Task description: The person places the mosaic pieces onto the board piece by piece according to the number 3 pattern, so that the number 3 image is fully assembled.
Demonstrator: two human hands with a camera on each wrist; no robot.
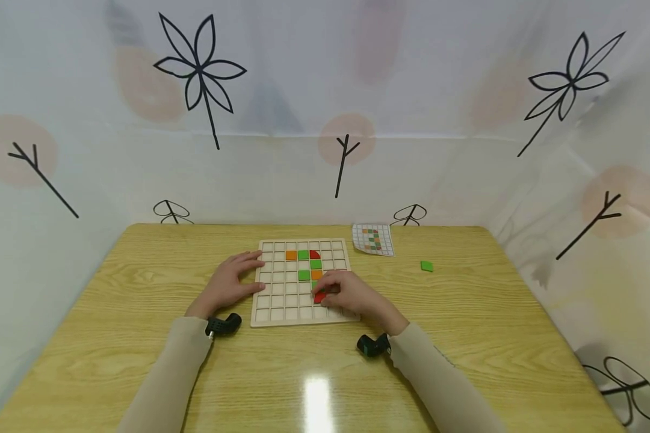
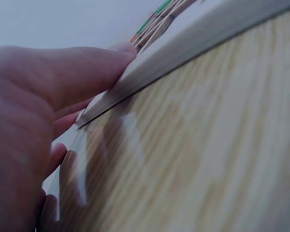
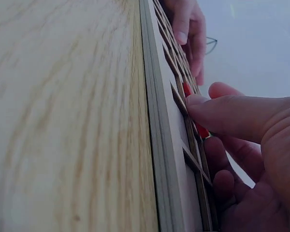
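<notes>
A wooden grid board (image 1: 265, 314) lies flat on the table, with orange, green and red tiles in some of its squares. My left hand (image 1: 230, 281) rests at the board's left edge, thumb and fingers spread and touching the rim. Over the lower right part of the board, my right hand (image 1: 352, 294) pinches a red tile (image 1: 319, 297) at a square. In the right wrist view the thumb is against this red tile (image 3: 202, 130), low in the grid. Just above, a green tile (image 1: 314, 284) is partly hidden by the right fingers, below an orange tile (image 1: 316, 275).
A printed card (image 1: 387, 240) with a coloured grid pattern lies behind the board's right corner. One loose green tile (image 1: 427, 266) sits on the wooden table (image 1: 466, 313) to the right. A patterned white cloth (image 1: 281, 180) hangs behind the table.
</notes>
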